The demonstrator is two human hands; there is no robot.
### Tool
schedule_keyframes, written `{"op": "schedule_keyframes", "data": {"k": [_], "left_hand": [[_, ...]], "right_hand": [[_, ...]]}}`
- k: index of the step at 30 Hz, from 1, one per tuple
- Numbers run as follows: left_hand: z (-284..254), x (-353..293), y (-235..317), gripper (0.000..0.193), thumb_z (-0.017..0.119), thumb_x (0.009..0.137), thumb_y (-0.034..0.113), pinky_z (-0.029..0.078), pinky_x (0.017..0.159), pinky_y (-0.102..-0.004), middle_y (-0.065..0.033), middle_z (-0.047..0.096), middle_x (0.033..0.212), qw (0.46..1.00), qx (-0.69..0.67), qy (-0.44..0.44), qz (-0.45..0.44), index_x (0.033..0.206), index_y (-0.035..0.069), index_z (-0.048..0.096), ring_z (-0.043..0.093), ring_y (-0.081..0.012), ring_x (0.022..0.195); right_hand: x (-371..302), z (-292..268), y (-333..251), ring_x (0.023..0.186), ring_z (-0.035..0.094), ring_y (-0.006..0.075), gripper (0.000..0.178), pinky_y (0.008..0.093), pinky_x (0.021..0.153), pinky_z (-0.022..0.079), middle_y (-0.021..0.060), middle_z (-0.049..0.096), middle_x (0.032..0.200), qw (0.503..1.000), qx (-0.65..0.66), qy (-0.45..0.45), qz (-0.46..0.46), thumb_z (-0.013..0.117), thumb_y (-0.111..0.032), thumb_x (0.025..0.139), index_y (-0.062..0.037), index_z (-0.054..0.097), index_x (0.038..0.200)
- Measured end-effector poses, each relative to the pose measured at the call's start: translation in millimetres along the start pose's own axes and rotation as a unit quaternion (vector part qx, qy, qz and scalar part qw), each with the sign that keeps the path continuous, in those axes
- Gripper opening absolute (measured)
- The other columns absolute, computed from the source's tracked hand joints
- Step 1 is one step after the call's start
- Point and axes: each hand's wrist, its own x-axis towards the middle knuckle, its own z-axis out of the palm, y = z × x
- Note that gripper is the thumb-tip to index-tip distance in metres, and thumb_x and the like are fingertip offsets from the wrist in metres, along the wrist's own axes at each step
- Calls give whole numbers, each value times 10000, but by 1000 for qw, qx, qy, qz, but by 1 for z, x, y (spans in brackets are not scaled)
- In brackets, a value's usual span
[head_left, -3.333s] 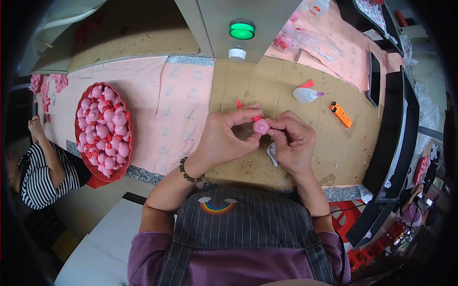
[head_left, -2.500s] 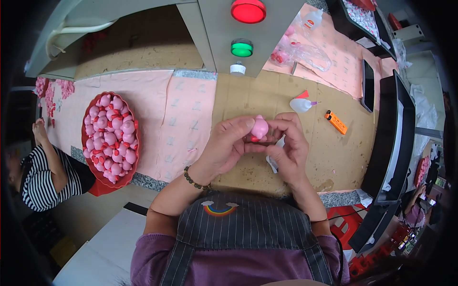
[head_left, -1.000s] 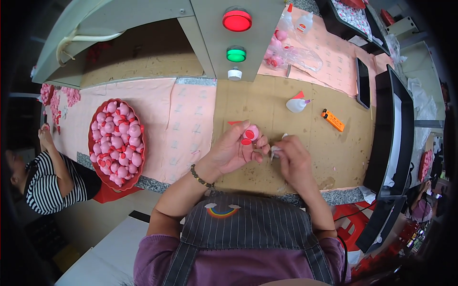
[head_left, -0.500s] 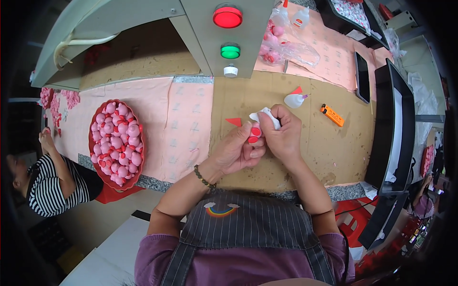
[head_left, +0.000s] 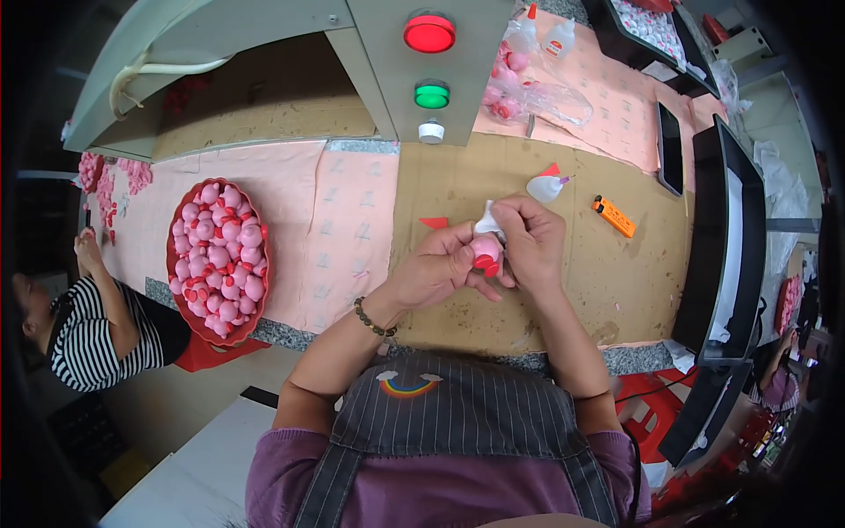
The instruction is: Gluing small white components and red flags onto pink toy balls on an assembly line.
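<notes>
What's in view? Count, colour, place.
Toy piece: 1, pink and red, centre
Wad: 1, white, against toy piece
Basin: 1, red, left, piled with pink pieces
Cardboard: 1, brown, centre
Triangles: 2, red, on cardboard
Squeeze bottle: 1, white, on cardboard
Tool: 1, orange, on cardboard
Cloths: 2+, pink, both sides
Machine: 1, grey, top
Lights: 2, red/green, on machine
Bottles: 2, whitish, top right
Bag: 1, clear, beside bottles
Slab: 1, black, right
Trays: 2+, black, right
Co-workers: 2+, striped/purple, edges
Apron: 1, dark, bottom
Left hand: 1, on toy piece
Right hand: 1, gripping wad
</notes>
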Motion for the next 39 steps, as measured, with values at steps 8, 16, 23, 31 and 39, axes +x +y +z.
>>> {"op": "schedule_keyframes", "data": {"k": [8,16,23,31,39], "left_hand": [[0,-3,5,341,585,869,218,465,894,-448,-147,503,1134,999,-1,-22,34,1101,-11,487,508,-311,1102],[-9,-3,0,375,570,876,255,393,975,-443,-112,491,1162,997,38,-5,74,1134,-5,485,468,-257,1151],[-2,-4,12,421,533,893,224,380,985,-513,-213,486,1214,987,-70,31,144,1228,-9,427,452,-400,1172],[-14,-14,35,379,501,911,273,490,729,-344,-132,556,952,989,-68,-20,134,1164,-7,465,583,-271,879],[-11,-16,42,354,381,948,380,330,527,-230,-42,392,730,974,-169,56,141,1072,55,450,373,-147,633]], "right_hand": [[-3,-6,19,567,476,34,133,179,506,384,20,585,715,995,72,-4,-72,525,-80,903,27,601,885],[-21,0,6,770,552,103,74,229,666,464,61,608,827,988,-26,19,-150,543,22,851,32,614,869],[-43,-20,24,773,596,258,158,310,670,482,122,625,844,842,-323,-20,-431,671,82,650,18,635,789],[-34,-12,2,653,589,217,103,277,584,474,118,608,786,912,-310,-96,-248,652,12,723,39,628,820],[9,34,11,683,570,265,165,359,574,463,112,519,810,850,-408,-73,-324,623,-9,711,-4,593,873]]}}
